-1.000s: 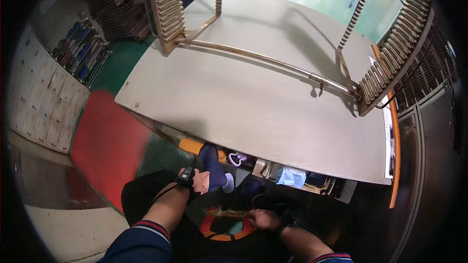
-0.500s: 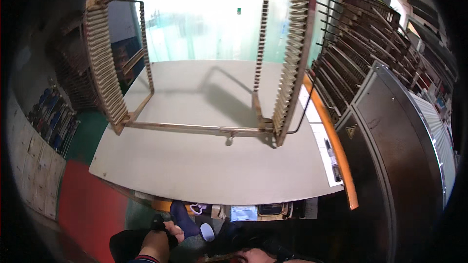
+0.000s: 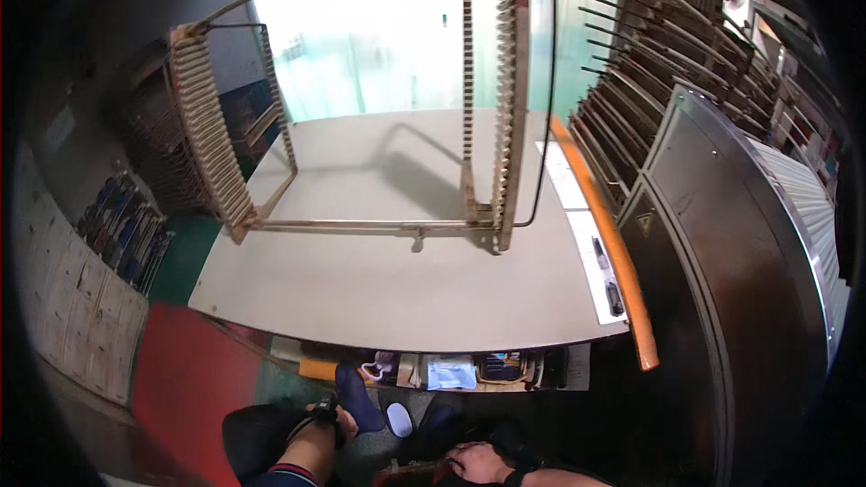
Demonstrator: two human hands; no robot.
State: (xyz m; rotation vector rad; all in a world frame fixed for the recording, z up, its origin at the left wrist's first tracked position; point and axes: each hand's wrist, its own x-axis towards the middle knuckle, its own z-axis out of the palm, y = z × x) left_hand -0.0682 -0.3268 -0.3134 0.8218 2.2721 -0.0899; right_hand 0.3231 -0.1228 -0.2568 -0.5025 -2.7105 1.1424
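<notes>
My left hand (image 3: 345,424) is low in the picture, beside my dark-clothed knee, with a black band (image 3: 323,409) round its wrist. Its fingers are mostly hidden behind the wrist. My right hand (image 3: 478,462) rests low near my lap against dark clothing, its fingers partly out of sight. Neither hand touches the light grey table (image 3: 406,298) in front of me. Upright on that table stands a worn metal rack (image 3: 352,225) with slotted side panels joined by bars, out of reach of both hands as they lie.
A shelf under the tabletop holds a blue packet (image 3: 451,374) and small items. Papers with black pens (image 3: 613,298) lie beside an orange edge strip (image 3: 606,234). More racks (image 3: 649,63) stack at right behind a dark metal cabinet (image 3: 695,261). Wooden boards (image 3: 81,307) stand left.
The view has shifted and turned slightly, so the rack and table sit a little differently in the picture. My hands stay low, appearing slightly further right; the rack still stands on the table.
</notes>
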